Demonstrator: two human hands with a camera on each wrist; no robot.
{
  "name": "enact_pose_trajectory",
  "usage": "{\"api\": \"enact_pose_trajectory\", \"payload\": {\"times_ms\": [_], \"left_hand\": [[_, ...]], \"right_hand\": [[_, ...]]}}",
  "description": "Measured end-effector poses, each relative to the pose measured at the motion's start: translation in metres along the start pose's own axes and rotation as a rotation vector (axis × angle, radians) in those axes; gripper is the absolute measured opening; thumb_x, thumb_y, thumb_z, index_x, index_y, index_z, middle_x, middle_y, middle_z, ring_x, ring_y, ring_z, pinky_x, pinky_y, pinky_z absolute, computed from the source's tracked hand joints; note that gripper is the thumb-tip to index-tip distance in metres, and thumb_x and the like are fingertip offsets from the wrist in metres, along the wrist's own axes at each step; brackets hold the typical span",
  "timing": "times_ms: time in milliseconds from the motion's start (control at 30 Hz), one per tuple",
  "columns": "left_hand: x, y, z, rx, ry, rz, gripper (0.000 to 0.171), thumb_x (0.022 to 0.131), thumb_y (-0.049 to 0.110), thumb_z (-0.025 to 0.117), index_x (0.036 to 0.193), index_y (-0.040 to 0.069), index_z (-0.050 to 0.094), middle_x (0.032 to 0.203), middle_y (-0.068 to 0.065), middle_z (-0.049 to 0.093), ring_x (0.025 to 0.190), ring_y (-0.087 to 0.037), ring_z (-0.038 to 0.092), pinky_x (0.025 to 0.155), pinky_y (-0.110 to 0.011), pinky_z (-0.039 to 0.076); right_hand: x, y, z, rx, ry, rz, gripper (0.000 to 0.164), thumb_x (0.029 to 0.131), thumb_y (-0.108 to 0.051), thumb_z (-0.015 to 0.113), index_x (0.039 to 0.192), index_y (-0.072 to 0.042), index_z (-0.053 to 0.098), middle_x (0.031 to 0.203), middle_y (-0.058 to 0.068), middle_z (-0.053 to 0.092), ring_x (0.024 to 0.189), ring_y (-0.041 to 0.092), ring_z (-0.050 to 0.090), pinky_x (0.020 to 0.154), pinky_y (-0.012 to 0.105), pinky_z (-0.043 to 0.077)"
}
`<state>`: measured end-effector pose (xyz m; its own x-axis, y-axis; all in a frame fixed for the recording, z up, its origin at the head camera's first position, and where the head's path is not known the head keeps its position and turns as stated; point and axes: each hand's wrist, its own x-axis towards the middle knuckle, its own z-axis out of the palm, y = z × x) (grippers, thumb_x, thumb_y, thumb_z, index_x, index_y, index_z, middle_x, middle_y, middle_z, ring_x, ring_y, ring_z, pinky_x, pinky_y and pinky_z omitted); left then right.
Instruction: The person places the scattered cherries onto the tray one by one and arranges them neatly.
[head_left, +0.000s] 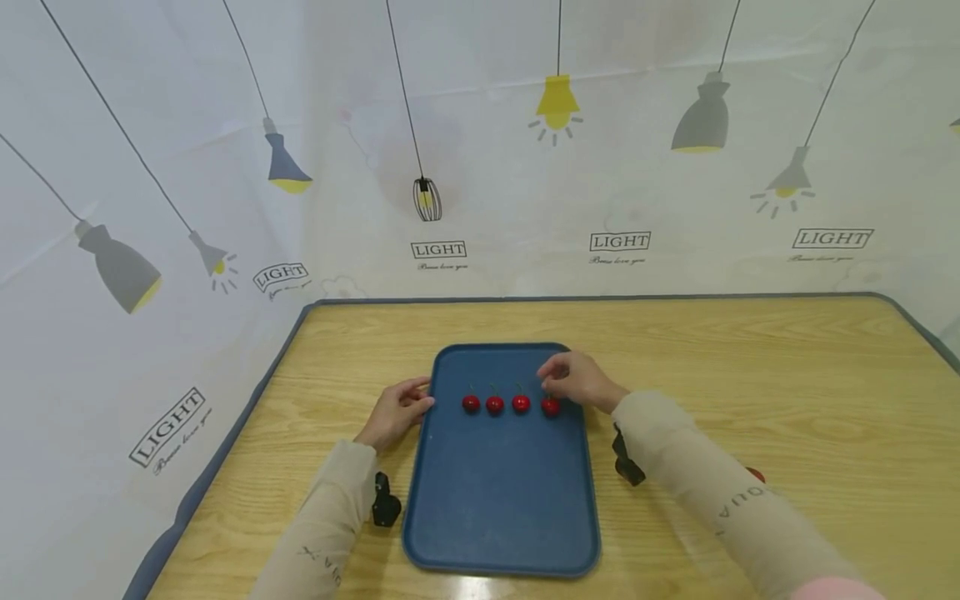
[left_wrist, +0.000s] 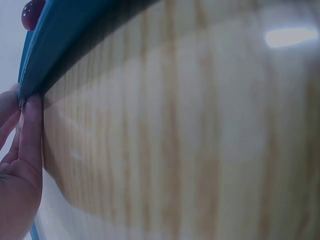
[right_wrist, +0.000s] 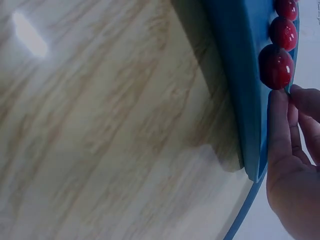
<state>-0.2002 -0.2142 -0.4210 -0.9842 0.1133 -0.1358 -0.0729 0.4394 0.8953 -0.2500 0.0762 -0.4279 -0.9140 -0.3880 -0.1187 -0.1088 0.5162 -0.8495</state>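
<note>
A row of several red cherries [head_left: 495, 405] with green stems lies across the upper part of a blue tray [head_left: 502, 500]. My right hand [head_left: 581, 382] is at the tray's upper right, with thumb and fingertips pinching the stem of the rightmost cherry [head_left: 551, 407]. In the right wrist view that cherry [right_wrist: 276, 67] hangs just beyond the fingertips, lined up with the others. On the opposite side, my left hand [head_left: 396, 412] holds the tray's left rim. Thumb and fingers meet at the tray edge [left_wrist: 37, 60] in the left wrist view.
The tray lies on a wood-grain table [head_left: 750, 358] with a dark blue border. Part of a red thing [head_left: 756, 474] shows behind my right sleeve. A white curtain [head_left: 495, 275] printed with lamps hangs behind the table and along its left.
</note>
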Motion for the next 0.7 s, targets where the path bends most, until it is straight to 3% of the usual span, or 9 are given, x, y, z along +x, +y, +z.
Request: {"api": "enact_pose_trajectory", "payload": {"times_ms": [267,500,700], "left_hand": [[0.018,-0.026,0.001,-0.024,0.006,-0.016,0.044,0.086,0.006,0.056,0.128,-0.002,0.044,0.096,-0.015,0.053,0.077,-0.017,0.054,0.068,-0.032,0.051],[0.009,-0.014,0.0,-0.016,-0.009,0.002,0.044,0.087,0.003,0.055,0.128,-0.006,0.042,0.096,-0.018,0.053,0.078,-0.022,0.055,0.069,-0.035,0.051],[0.019,-0.03,0.001,-0.011,0.009,-0.005,0.043,0.086,0.006,0.056,0.128,0.0,0.045,0.096,-0.014,0.053,0.076,-0.016,0.054,0.067,-0.031,0.051]], "right_hand": [[0.002,0.001,0.003,-0.118,0.037,-0.028,0.014,0.079,0.0,0.061,0.092,0.004,0.062,0.08,0.009,0.058,0.073,0.018,0.053,0.062,0.026,0.046],[0.006,0.001,0.004,-0.148,0.046,-0.001,0.013,0.079,0.0,0.062,0.091,0.004,0.061,0.081,0.009,0.058,0.071,0.017,0.053,0.06,0.027,0.046],[0.007,0.001,0.005,-0.146,0.06,0.012,0.013,0.077,0.001,0.063,0.089,0.004,0.061,0.078,0.009,0.057,0.068,0.017,0.053,0.058,0.026,0.047]]}}
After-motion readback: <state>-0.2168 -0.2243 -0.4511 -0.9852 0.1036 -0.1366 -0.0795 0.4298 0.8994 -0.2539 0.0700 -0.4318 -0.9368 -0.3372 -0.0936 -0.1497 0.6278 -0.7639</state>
